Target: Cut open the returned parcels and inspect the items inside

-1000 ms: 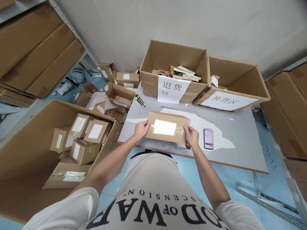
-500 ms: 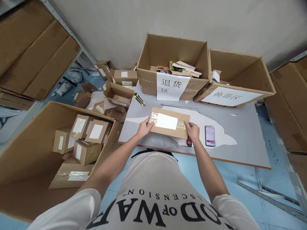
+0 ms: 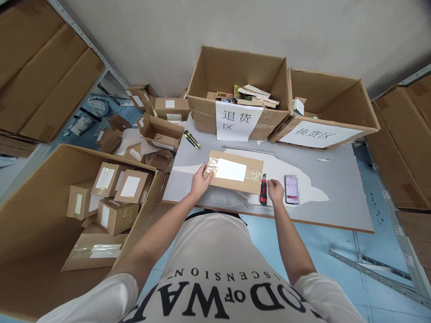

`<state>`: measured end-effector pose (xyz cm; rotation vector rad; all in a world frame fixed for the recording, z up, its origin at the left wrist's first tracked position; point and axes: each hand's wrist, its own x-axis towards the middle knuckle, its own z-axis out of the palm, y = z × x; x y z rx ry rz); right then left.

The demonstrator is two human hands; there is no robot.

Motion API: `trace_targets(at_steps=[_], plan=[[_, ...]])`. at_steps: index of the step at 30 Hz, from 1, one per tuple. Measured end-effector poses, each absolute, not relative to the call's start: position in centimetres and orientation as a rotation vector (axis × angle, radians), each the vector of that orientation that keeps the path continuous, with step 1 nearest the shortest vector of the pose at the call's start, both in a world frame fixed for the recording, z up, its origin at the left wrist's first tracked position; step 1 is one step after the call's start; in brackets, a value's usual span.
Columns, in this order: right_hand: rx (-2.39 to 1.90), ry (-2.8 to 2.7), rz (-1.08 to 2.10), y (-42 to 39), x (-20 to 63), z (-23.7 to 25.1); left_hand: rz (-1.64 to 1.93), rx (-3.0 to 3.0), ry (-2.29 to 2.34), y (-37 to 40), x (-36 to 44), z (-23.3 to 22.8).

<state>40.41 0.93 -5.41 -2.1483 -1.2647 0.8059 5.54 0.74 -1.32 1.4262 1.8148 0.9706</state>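
Note:
A flat taped cardboard box [image 3: 254, 168] with a blank white label lies over the near middle of the table. My left hand [image 3: 201, 180] grips its left end, the thumb on top over clear tape. Just off the box's right end is a red and black utility knife [image 3: 263, 190], lying on the table with its end toward me. My right hand [image 3: 276, 192] hovers between that knife and a phone [image 3: 291, 189] with a lit screen. Its fingers are curled in, touching neither, and I see nothing in them.
Behind stand two large open cartons with handwritten signs: the left carton [image 3: 202, 121] contains books, the right carton [image 3: 336, 83] small boxes. A yellow and black utility knife [image 3: 192, 140] lies at the table's left. A big carton [image 3: 30, 211] of labelled parcels is at my left.
My right hand has let go of the box's right end and moved right, uncovering the red utility knife. The left hand still grips the box. The whole view has shifted slightly left.

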Motion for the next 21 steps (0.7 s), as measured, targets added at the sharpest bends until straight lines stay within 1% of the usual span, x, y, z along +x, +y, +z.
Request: trace_targets(at_steps=[3, 7, 13, 17, 21], plan=[[-2.327, -1.307, 0.812, -1.2, 40.5, -7.3, 0.978, 1.57, 1.836, 0.5, 5.8, -1.1], [-2.431, -1.338, 0.862, -2.6, 39.4, -8.8, 0.962, 1.86, 1.82, 0.4, 6.1, -0.8], [-2.593, -1.486, 0.85, -1.7, 38.8, -9.6, 0.748, 2.207, 1.67, 0.6, 6.0, -0.3], [-2.572, -1.457, 0.838, -1.1, 38.9, -9.7, 0.604, 2.352, 1.533, 0.1, 6.3, 0.1], [-2.436, -1.416, 0.777, -0.9, 39.8, -8.9, 0.551, 2.436, 1.503, -1.1, 7.0, 0.4]])
